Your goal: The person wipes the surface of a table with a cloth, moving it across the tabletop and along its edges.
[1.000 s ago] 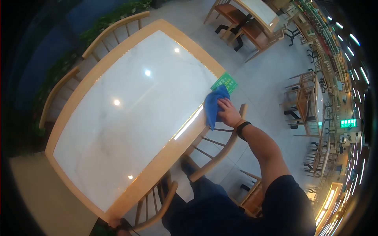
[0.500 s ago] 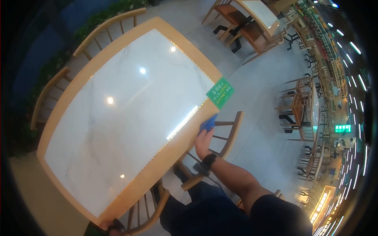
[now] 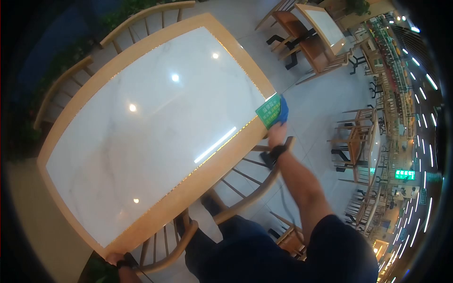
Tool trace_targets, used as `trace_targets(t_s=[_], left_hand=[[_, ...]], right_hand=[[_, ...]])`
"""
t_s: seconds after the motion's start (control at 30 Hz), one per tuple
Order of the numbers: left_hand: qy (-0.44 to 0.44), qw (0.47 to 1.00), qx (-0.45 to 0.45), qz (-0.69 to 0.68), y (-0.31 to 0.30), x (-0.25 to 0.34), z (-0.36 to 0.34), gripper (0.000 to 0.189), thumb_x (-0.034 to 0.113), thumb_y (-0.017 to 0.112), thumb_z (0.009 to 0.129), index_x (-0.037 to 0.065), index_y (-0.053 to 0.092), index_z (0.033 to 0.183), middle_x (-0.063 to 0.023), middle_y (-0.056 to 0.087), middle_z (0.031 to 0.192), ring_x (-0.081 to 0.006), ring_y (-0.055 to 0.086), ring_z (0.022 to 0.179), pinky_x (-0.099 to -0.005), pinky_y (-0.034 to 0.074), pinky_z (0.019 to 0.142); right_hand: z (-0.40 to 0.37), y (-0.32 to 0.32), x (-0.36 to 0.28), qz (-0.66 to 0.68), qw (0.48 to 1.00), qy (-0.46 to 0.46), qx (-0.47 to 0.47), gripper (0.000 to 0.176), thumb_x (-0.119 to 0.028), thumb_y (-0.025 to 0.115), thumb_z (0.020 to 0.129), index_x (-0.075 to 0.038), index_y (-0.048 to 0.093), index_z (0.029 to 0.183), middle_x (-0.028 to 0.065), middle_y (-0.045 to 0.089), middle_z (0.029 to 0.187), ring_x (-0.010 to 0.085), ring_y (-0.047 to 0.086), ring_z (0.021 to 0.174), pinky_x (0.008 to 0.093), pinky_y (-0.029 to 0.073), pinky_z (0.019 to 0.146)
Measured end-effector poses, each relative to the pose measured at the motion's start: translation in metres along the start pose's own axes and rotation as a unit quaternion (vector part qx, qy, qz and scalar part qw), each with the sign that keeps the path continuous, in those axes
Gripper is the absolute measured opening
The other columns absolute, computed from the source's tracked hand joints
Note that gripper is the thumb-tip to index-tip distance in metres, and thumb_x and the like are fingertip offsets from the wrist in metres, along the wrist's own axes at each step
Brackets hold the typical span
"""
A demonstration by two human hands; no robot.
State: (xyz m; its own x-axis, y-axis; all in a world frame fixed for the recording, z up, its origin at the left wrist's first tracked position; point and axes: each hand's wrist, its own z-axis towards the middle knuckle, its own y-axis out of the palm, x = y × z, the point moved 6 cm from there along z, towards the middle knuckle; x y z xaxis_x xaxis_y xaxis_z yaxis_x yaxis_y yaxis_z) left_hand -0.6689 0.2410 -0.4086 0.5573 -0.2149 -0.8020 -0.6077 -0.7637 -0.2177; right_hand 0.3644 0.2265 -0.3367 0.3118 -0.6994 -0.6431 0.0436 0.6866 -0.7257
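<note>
My right hand (image 3: 277,133) is closed on a blue cloth (image 3: 284,109) at the right corner of the table. The cloth lies against the outer edge of a green notice card (image 3: 268,113) with printed characters, which sits on that corner. The table (image 3: 155,211) has a light wooden rim around a white marbled top (image 3: 141,141). At the near left corner, my left hand (image 3: 114,258) touches the wooden rim; its fingers are too small and partly hidden to make out. Dark bands are on both wrists.
Wooden chairs stand along the near side, one chair (image 3: 255,200) just below my right forearm. Two more chair backs (image 3: 148,19) line the far side, beside green plants. Another table (image 3: 323,26) with brown seats is at the upper right. Further tables and chairs (image 3: 361,137) fill the right.
My right hand has moved with the blue cloth along the near rim, up and right to the corner with the green card. My left hand stays at the near left corner; the view has shifted slightly.
</note>
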Motion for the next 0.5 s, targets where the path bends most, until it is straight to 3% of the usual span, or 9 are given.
trace_targets(t_s=[0.07,0.1,0.13,0.17,0.23,0.33,0.37,0.4,0.5], left_hand=[[0.011,1.0,-0.004,0.005,-0.001,0.002,0.004,0.043,0.054,0.056,0.093,0.022,0.077,0.113,-0.0018,0.074,0.12,-0.024,0.07,0.109,-0.0454,0.048,0.086],[-0.008,1.0,0.007,0.016,0.0,0.002,0.005,0.045,0.055,0.055,0.093,0.022,0.077,0.114,-0.0019,0.074,0.12,-0.0244,0.07,0.109,-0.0464,0.048,0.086],[-0.028,0.999,0.016,0.03,0.001,0.003,0.004,0.046,0.057,0.055,0.093,0.022,0.076,0.115,-0.002,0.074,0.12,-0.0247,0.07,0.108,-0.0473,0.047,0.087],[-0.049,0.998,0.026,0.041,0.002,0.003,0.007,0.048,0.058,0.054,0.093,0.022,0.076,0.116,-0.002,0.074,0.119,-0.0251,0.07,0.108,-0.0483,0.047,0.087],[-0.042,0.998,-0.022,0.038,0.007,0.006,0.013,0.053,0.062,0.052,0.094,0.022,0.075,0.118,-0.0025,0.074,0.119,-0.0239,0.07,0.106,-0.0491,0.046,0.087],[-0.021,0.999,-0.026,0.006,0.009,0.006,0.014,0.06,0.068,0.047,0.094,0.022,0.073,0.122,-0.0035,0.072,0.124,-0.0233,0.069,0.108,-0.052,0.045,0.09],[-0.013,1.0,-0.018,-0.01,0.011,0.007,0.012,0.062,0.07,0.045,0.095,0.022,0.072,0.124,-0.0039,0.071,0.126,-0.0234,0.068,0.11,-0.0532,0.045,0.092],[-0.013,1.0,-0.022,0.008,0.012,0.01,0.01,0.063,0.069,0.043,0.096,0.022,0.069,0.128,-0.0041,0.069,0.131,-0.0233,0.066,0.114,-0.0548,0.044,0.096],[-0.023,0.998,-0.06,0.02,0.02,0.013,0.01,0.065,0.066,0.037,0.099,0.021,0.061,0.139,-0.005,0.063,0.141,-0.0236,0.061,0.126,-0.0563,0.04,0.106]], right_hand=[[-0.086,-0.018,-0.032,0.014,0.998,-0.02,-0.053,0.034,-0.022,0.049,0.102,0.007,0.06,0.114,0.034,0.066,0.104,0.0507,0.062,0.098,0.0529,0.049,0.086],[-0.131,-0.02,-0.033,0.045,0.993,0.011,-0.11,0.036,-0.024,0.048,0.104,0.008,0.06,0.117,0.0333,0.066,0.104,0.0501,0.063,0.097,0.0515,0.049,0.085],[-0.18,-0.025,-0.041,0.062,0.99,0.026,-0.12,0.03,-0.019,0.05,0.103,0.007,0.061,0.11,0.0211,0.068,0.089,0.0353,0.066,0.081,0.0449,0.05,0.074],[-0.226,-0.036,-0.064,0.118,0.975,0.052,-0.182,0.035,-0.021,0.05,0.104,0.01,0.06,0.118,0.0235,0.069,0.099,0.0335,0.068,0.092,0.0434,0.051,0.08],[-0.282,-0.04,-0.078,0.103,0.969,0.096,-0.205,0.045,-0.021,0.05,0.103,0.014,0.052,0.132,0.0313,0.065,0.117,0.0404,0.064,0.109,0.0444,0.049,0.095],[-0.244,-0.021,-0.068,0.052,0.991,0.046,-0.115,0.054,-0.022,0.049,0.104,0.017,0.041,0.141,0.0372,0.054,0.134,0.0471,0.054,0.126,0.0461,0.041,0.109],[-0.206,-0.018,-0.066,0.04,0.983,0.095,-0.152,0.054,-0.021,0.048,0.104,0.015,0.04,0.143,0.0373,0.049,0.141,0.0493,0.048,0.131,0.0481,0.034,0.115],[-0.169,0.001,-0.028,-0.002,0.998,0.028,-0.053,0.052,-0.022,0.047,0.104,0.015,0.043,0.141,0.0366,0.05,0.139,0.0486,0.048,0.13,0.0477,0.033,0.116],[-0.022,0.011,0.0,-0.043,0.997,0.016,-0.055,0.047,-0.018,0.048,0.102,0.007,0.044,0.141,0.0302,0.062,0.124,0.0435,0.061,0.113,0.0488,0.045,0.101]])
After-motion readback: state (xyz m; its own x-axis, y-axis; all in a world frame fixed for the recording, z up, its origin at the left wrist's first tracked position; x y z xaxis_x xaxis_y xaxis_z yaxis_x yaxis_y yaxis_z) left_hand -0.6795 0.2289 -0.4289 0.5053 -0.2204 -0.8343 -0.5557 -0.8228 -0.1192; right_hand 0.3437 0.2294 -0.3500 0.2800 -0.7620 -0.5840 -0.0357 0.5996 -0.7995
